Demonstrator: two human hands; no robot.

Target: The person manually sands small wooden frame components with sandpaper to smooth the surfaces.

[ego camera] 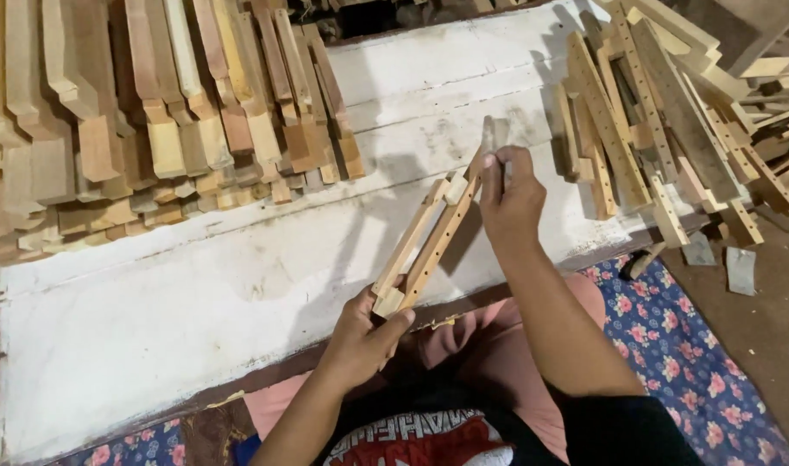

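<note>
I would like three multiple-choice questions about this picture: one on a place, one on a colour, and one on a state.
1. Where does the pile of slats with holes lie?
A. at the right end of the board
B. on the floral cloth
C. in the person's lap

2. What colour is the work board?
A. green
B. white, worn
C. black

3. How is the wooden frame piece held?
A. flat on the board, untouched
B. by the right hand only
C. left hand at the lower end, right hand at the upper end

Answers:
1 A, the slats lean together at the right edge.
2 B, its paint is white and scuffed.
3 C, both hands grip it above the board.
</note>
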